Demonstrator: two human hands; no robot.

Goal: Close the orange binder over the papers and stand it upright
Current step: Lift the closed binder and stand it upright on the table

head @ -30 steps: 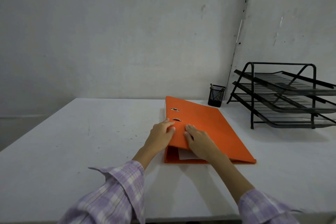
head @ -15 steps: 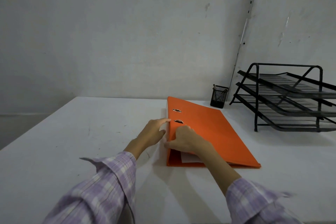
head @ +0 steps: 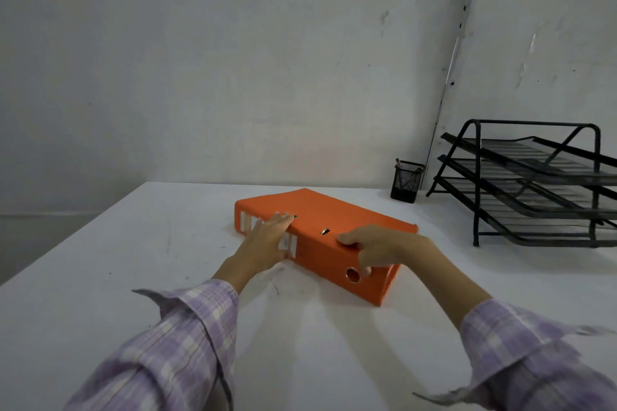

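Note:
The orange binder [head: 337, 220] lies closed on the white table [head: 133, 260], turned so its spine with a white label and a round finger hole faces me. No papers show. My left hand [head: 267, 238] rests flat against the spine near the label, fingers reaching over the top edge. My right hand [head: 377, 245] grips the near end of the binder, thumb on the cover and fingers down the spine beside the finger hole.
A black mesh pen cup [head: 406, 181] stands at the back near the wall corner. A black three-tier wire letter tray [head: 534, 183] occupies the right side of the table. Grey walls rise close behind the table.
The binder has been rotated on the table so its spine now faces me. Both hands shifted from the cover's edge to the spine and near end.

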